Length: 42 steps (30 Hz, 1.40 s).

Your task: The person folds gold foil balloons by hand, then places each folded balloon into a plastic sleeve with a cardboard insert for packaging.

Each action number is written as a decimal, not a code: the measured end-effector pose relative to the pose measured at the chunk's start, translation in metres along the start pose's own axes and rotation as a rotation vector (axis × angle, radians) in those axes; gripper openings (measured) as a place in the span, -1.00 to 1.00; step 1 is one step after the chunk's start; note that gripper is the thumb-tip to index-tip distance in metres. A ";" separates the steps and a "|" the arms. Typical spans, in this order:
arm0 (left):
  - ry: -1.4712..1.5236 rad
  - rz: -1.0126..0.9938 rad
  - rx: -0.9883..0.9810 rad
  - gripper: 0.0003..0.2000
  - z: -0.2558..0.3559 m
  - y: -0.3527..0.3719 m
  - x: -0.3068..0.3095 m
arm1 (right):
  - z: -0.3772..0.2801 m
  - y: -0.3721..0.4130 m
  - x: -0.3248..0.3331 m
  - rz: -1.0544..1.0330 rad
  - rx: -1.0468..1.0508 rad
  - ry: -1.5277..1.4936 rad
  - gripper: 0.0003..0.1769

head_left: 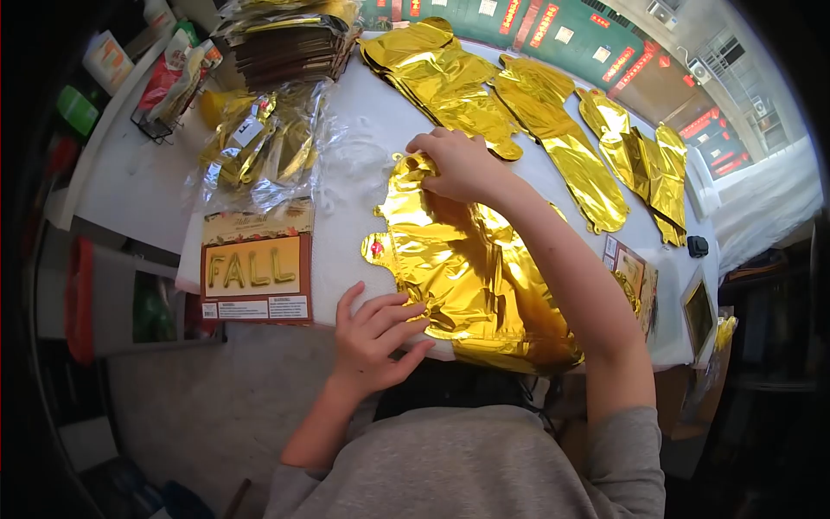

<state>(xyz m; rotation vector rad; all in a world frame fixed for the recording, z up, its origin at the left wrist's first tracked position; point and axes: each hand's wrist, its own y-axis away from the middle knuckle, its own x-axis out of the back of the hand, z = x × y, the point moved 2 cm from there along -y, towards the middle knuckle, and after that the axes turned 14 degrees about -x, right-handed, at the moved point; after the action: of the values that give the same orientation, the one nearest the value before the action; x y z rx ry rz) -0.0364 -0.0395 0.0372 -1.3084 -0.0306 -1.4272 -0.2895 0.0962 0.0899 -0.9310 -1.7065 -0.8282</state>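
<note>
A large gold foil balloon piece point(458, 268), flat and creased, lies at the front of the white table, with a small red mark on its left lobe. My right hand point(454, 164) reaches across to its top edge, fingers bent down onto the foil; what the fingertips hold, if anything, is hidden. My left hand point(376, 333) rests at the lower left edge of the foil with its fingers spread. To the left lies a printed card point(255, 268) reading FALL. Above that card is a clear plastic bag point(259, 156) with gold foil inside.
More gold foil pieces point(441, 78) lie along the back, with others point(562, 138) to the right. A tall stack of packages point(290, 43) stands at the back left. At the right are another card point(635, 272) and a small black object point(698, 246). A wire basket point(156, 112) stands left.
</note>
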 end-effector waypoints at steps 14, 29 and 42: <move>0.001 0.034 0.055 -0.84 0.002 -0.003 -0.003 | 0.000 -0.040 0.004 -0.283 -0.212 -0.018 -0.45; -0.028 0.070 0.077 -0.89 0.003 -0.004 -0.007 | -0.009 -0.031 0.011 -0.209 -0.119 0.130 -0.57; -0.029 0.066 0.108 -0.86 0.003 -0.005 -0.008 | -0.040 0.123 0.009 0.516 0.362 0.273 -0.81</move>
<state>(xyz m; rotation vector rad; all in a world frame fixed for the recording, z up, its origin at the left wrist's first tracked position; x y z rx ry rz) -0.0399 -0.0302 0.0355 -1.2302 -0.0825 -1.3330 -0.1665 0.1218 0.1223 -0.9003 -1.2416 -0.2735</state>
